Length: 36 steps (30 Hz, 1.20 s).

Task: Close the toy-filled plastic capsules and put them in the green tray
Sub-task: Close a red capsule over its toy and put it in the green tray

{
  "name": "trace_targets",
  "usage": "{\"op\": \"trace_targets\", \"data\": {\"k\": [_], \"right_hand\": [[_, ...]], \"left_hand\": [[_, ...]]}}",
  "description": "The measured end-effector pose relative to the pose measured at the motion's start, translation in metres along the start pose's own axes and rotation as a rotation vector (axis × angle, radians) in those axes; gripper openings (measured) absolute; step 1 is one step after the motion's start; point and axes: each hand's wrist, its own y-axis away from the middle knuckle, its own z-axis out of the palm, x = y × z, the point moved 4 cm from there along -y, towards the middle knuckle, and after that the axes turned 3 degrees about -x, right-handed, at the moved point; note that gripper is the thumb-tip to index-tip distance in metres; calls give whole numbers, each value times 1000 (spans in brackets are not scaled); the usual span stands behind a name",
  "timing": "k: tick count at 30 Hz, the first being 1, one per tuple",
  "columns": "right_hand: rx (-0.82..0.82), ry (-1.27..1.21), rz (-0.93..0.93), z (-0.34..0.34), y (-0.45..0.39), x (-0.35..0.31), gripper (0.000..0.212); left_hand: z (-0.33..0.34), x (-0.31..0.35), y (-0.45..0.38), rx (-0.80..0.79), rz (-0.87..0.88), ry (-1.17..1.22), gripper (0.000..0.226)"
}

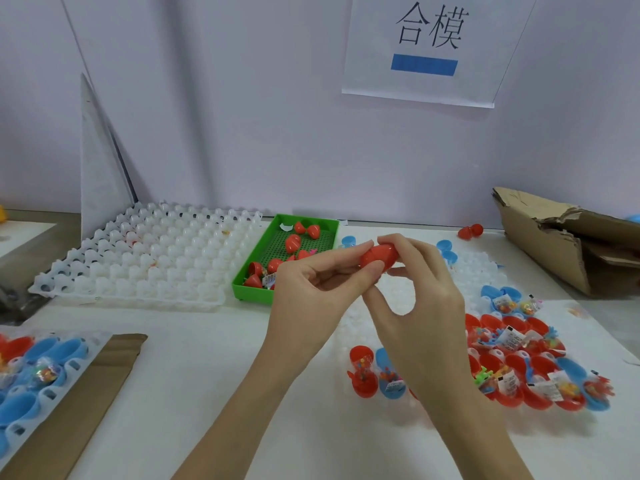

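White tabletop (214,375) fills the lower frame. An empty white moulded tray (145,258) lies at left centre. Just to its right, at centre, sits the green tray (249,271), holding several red capsules (293,242), some of them apparently unclosed.

Both forearms enter from the bottom edge and rise to meet at frame centre, in front of the green tray's near right corner. Left hand (311,292): palm turned right, thumb and fingers pinching the left end of a red capsule (377,258). Right hand (419,289): back toward the camera, fingers arched over the capsule, thumb under it, grasping its right end.

The held capsule is egg-shaped, glossy red, opaque, held clear above the tabletop. Its long axis runs roughly left to right across the frame, near level. A seam line shows around its middle; whether the halves are fully seated cannot be told.

At lower right, open red and blue capsule halves (519,368) containing small packeted toys rest in another white tray.
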Motion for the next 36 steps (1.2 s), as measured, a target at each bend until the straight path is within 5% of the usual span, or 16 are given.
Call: {"op": "trace_targets", "data": {"k": [5, 16, 26, 36], "right_hand": [[95, 66, -36, -4, 2, -4, 37], [-74, 96, 16, 2, 4, 8, 24], [-126, 53, 62, 12, 5, 11, 38], [9, -63, 16, 5, 5, 3, 28]], "left_hand": [[6, 3, 5, 24, 65, -98, 33], [8, -8, 6, 81, -1, -159, 26], [8, -9, 7, 113, -27, -205, 19], [18, 1, 13, 124, 56, -222, 23]]}}
